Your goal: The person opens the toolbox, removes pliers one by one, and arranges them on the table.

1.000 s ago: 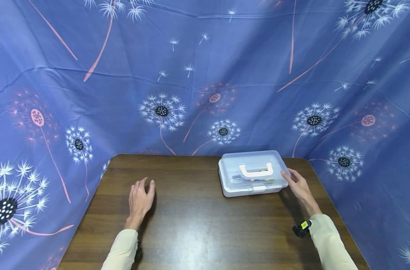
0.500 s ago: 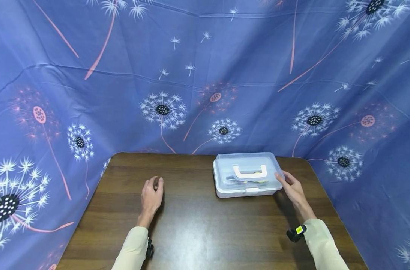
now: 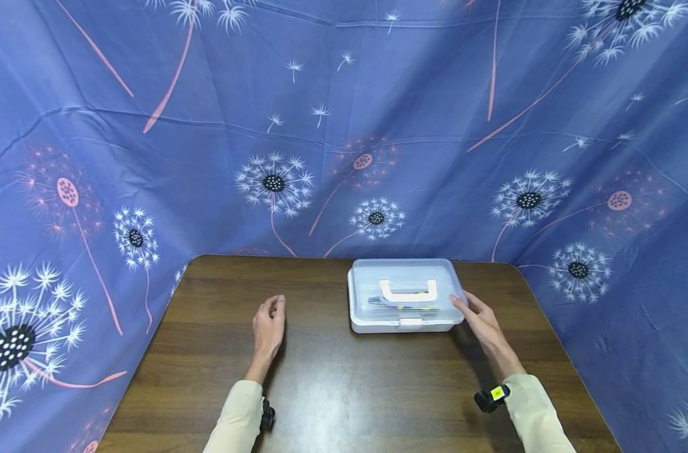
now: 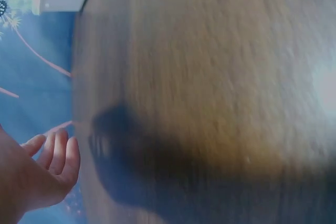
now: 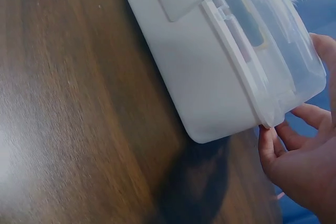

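A plastic storage box with a clear lid and a white handle stands on the table toward its back edge. Its lid is down, and the white latch is at the front. Through the lid some thin items show, too blurred to name. My right hand grips the box's right end; in the right wrist view the thumb lies on the lid and curled fingers sit under the rim. To the left of the box, my left hand hovers over the table with loosely curled fingers, holding nothing.
The brown wooden table has rounded back corners. A blue cloth with dandelion prints hangs right behind it and along both sides. Small black devices are strapped at both wrists.
The box has slid left along the table with my right hand on its end. My left hand has moved right, closer to the box, and its fingers have curled a little more.
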The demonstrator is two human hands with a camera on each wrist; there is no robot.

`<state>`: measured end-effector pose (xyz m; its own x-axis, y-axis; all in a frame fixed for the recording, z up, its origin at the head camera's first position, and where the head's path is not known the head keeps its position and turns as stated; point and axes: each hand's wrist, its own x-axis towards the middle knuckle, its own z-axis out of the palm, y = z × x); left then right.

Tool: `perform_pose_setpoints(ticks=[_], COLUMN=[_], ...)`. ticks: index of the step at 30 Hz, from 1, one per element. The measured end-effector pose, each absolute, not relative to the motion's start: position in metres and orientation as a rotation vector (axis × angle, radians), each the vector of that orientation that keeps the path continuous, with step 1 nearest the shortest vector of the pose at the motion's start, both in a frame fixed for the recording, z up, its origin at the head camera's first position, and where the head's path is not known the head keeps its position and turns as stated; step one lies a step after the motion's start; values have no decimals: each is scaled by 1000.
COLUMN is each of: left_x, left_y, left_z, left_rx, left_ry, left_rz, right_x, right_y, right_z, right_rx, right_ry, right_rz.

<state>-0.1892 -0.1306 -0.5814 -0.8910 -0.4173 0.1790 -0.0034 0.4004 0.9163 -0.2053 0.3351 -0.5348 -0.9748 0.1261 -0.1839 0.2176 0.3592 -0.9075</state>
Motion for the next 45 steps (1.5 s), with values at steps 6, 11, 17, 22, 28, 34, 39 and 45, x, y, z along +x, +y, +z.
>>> perform_pose_setpoints(ticks=[6, 11, 17, 22, 28, 34, 39, 45], left_x=[-190, -190, -192, -192, -191, -191, -190, -184], left_y=[-118, -108, -94, -82, -72, -68, -68, -69], left_z=[-577, -571, -565, -560, -555, -552, -553, -552], left_rx=[424, 455, 449, 431, 404, 416, 470, 482], left_ry=[-2276, -2267, -2228, -2227, -2253, -2289, -2286, -2235], left_rz=[-1632, -1763, -1944, -2065, -2144, -2110, -2068, -2108], right_x=[-203, -200, -195, -192, -189, -186, -184, -180], right_y=[328, 319, 306, 297, 285, 273, 264, 257], right_z=[-538, -539, -538, -538, -538, -537, -538, -542], right_rx=[284, 269, 275, 280, 264, 262, 287, 297], right_ry=[2465, 2475, 2463, 2375, 2330, 2325, 2330, 2350], right_rz=[-1757, -1764, -1761, -1800, -1823, -1832, -1844, -1874])
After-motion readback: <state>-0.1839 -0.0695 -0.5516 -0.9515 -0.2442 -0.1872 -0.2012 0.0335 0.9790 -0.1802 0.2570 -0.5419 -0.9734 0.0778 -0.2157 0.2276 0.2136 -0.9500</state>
